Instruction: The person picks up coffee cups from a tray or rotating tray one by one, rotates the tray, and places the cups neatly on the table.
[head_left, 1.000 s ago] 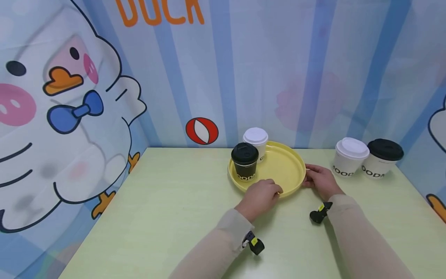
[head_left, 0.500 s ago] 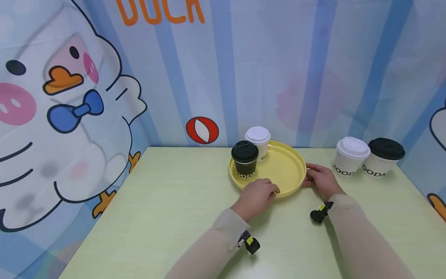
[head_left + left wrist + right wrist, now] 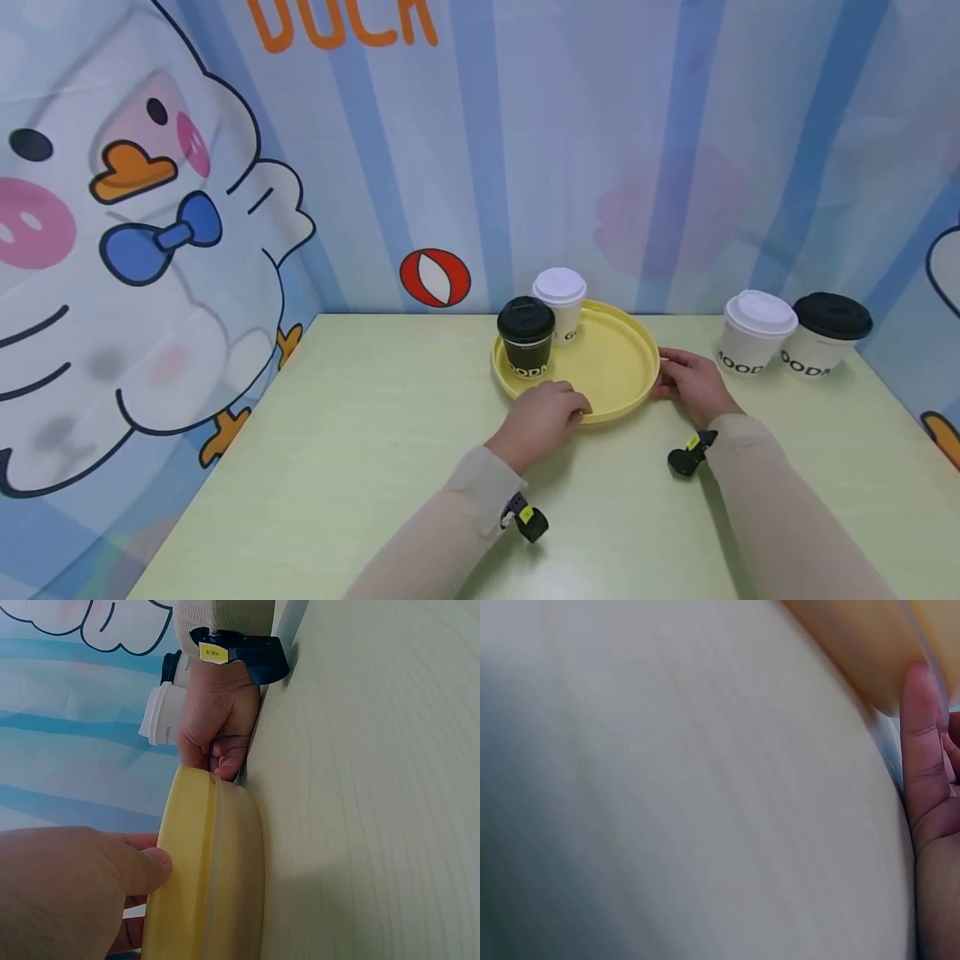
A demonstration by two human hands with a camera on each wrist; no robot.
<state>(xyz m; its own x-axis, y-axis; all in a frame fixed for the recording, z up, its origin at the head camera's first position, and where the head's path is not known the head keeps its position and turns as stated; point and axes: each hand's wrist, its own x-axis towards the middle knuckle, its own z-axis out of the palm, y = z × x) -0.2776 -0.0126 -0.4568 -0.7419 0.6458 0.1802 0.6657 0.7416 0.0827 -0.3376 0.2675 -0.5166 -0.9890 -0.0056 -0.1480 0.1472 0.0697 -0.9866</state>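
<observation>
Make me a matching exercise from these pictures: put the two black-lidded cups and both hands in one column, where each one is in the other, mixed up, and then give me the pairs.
Column one
1. Dark cup
2. White cup with a black lid
3. Left hand
4. Right hand

Column two
A. Gripping the right rim of the yellow tray
B. Standing on the yellow tray
C. Gripping the near rim of the yellow tray
D. Standing on the table, to the right of the yellow tray

Right pairs: 1-B, 2-D, 3-C, 4-A
</observation>
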